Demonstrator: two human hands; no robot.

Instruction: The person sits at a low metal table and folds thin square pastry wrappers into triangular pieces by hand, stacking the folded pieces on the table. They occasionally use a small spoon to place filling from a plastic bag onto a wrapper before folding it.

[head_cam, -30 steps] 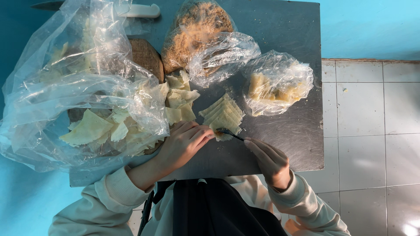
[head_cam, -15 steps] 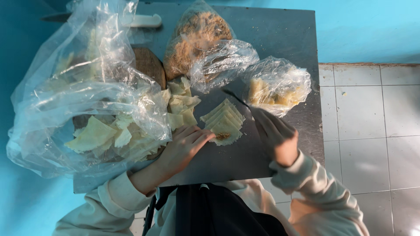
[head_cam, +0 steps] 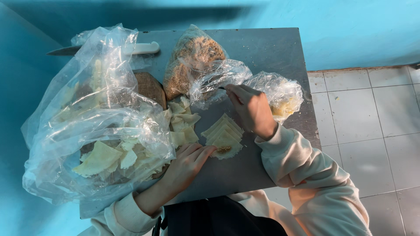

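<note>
Steel table | left hand fingers flat beside wrappers | right hand fingers pinching utensil

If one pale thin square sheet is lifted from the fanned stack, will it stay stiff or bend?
The pale thin square sheets probably bend: loose ones nearby look curled. Likely light and easy to tear, being so thin.

A white-handled knife is seen far beyond the left hand at the table edge. Left of that hand a large clear bag is spread, pale sheets inside, a wooden board partly covered by it. Beyond the right hand a crumb bag is laid; just right of it is a smaller bag. Floor tiles are seen further right.
</note>
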